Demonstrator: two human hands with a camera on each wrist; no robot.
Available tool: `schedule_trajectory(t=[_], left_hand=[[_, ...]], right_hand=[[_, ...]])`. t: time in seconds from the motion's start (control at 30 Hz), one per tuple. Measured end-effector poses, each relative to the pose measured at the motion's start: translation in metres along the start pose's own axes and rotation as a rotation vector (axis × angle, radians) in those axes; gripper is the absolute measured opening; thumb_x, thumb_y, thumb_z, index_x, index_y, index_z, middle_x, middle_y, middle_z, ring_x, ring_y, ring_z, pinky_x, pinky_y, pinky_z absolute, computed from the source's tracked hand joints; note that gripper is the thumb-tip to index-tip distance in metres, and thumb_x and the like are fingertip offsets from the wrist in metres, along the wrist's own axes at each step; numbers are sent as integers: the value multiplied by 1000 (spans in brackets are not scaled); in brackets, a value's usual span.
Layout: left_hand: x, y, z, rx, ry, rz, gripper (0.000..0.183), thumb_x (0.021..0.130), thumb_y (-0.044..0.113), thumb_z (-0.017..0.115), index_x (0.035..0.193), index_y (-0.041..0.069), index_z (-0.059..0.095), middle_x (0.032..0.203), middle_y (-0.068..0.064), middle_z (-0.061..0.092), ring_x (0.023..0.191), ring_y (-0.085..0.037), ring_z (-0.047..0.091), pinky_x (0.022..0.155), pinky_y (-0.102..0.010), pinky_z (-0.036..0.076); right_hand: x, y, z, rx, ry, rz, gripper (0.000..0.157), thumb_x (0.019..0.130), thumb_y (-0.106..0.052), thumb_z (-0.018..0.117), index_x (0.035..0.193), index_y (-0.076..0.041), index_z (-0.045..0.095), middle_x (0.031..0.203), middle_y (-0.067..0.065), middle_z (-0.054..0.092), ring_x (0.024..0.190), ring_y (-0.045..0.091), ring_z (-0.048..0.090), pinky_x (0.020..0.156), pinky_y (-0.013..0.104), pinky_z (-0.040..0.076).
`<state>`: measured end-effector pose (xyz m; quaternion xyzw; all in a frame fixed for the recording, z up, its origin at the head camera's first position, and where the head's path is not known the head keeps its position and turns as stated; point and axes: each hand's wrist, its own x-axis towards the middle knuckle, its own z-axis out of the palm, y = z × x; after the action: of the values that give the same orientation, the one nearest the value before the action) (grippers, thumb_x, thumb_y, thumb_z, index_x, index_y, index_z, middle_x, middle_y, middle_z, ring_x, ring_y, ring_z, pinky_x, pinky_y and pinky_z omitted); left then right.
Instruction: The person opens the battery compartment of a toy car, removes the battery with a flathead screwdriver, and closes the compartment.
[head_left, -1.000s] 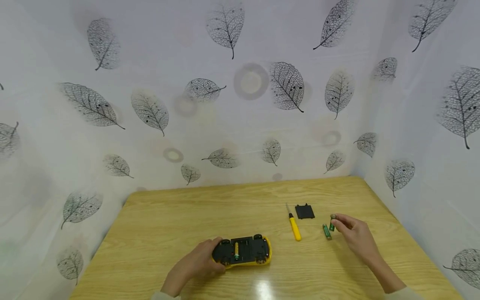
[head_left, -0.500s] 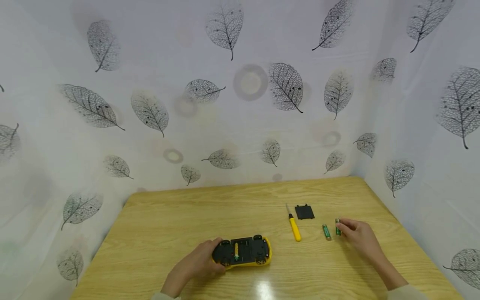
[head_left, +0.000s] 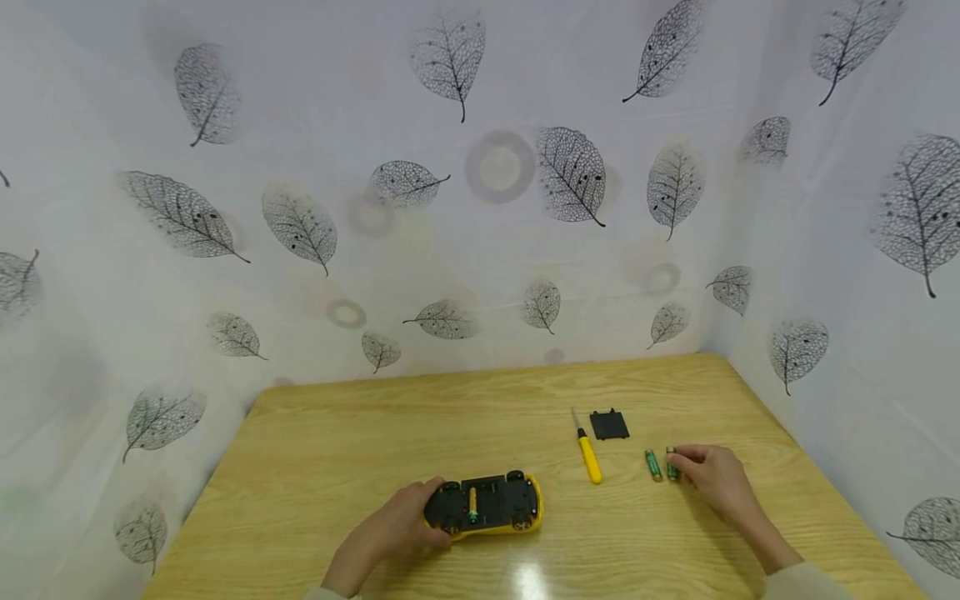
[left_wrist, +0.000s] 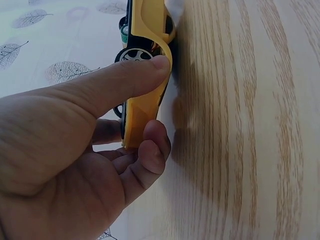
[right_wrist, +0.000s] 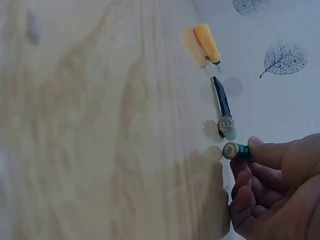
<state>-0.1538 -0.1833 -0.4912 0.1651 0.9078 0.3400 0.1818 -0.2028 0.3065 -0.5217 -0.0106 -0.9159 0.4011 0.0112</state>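
My left hand (head_left: 403,518) grips one end of a yellow toy car (head_left: 498,502) that lies upside down, its black underside facing up. In the left wrist view the thumb (left_wrist: 135,77) presses the car's side by a wheel, with fingers curled under its end. One battery (head_left: 473,504) sits in the open compartment of the underside. Over on the right, my right hand (head_left: 716,483) pinches a green battery (right_wrist: 237,151) between thumb and fingers, at or just above the table. Beside it a second green battery (head_left: 653,465) lies on the wood, a small gap between them.
A screwdriver with a yellow handle (head_left: 590,460) lies between the car and the loose batteries. Behind them is a flat black battery cover (head_left: 609,424). Leaf-printed white curtains (head_left: 480,250) rise along the back and sides of the wooden table (head_left: 360,433).
The right hand has shifted its battery slightly right, then back left and down beside the lying one. The left hand and the car have stayed in place.
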Motion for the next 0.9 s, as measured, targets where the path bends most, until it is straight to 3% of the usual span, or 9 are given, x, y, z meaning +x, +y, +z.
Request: schedule_trajectory(t=[0.6,0.9], left_hand=[[-1,3,0,8,1,-10,81,83,22,88,147,-6,48,120,-18,62,98,-27,58,84,-51,51],[-1,3,1,13,4,-17,80,82,23,88,147,-5,49,120,-17,62,97,-26,56,84,-50,51]], right_hand=[[1,-7,6,-75,33,46,31,97,-23,73,103,7,77,81,6,72,67,18,51,56,29,38],[2,-7,6,-115,49,30,30,96,-25,74,99,5,79,93,17,76,76,17,62,63,34,46]])
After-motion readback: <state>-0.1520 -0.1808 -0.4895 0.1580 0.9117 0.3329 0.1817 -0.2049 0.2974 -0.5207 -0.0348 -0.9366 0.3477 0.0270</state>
